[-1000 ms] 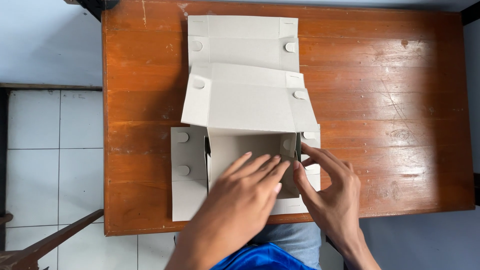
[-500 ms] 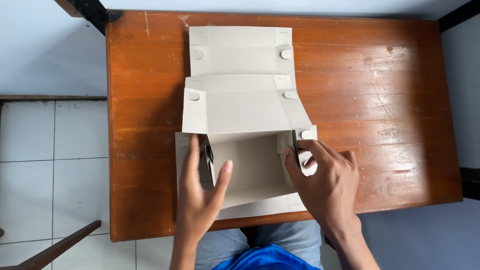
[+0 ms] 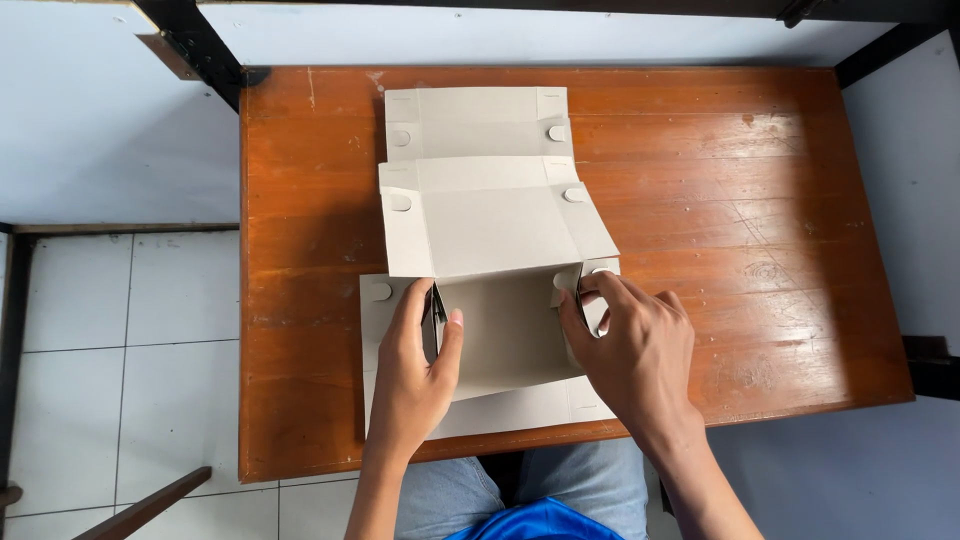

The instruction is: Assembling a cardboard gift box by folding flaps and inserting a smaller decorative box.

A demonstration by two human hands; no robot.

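A second ago my left hand (image 3: 415, 375) lay flat across the middle of the flat grey cardboard box sheet (image 3: 490, 215), pressing it down. Now it has slid to the left side, and its fingers and thumb are pinching the small left side flap (image 3: 432, 320) and standing it up. My right hand (image 3: 635, 350) has stayed on the right side, and its fingers are curled around the right side flap (image 3: 578, 300), holding it up too. Both hands are partly closed, each on its own flap, not squeezed into fists. I think this means the pressing-flat part is over and the walls of the box are being lifted, with both sides now up together. The cardboard lies in the middle of the brown wooden table (image 3: 780, 230), with its near edge close to the table edge by my blue jeans (image 3: 590, 480). Its long way runs from me toward the far end of the table, so it points straight away from me. The far panels with the little round tabs (image 3: 556, 132) lie flat or only a bit lifted. White floor tiles (image 3: 120, 400) show on my left.
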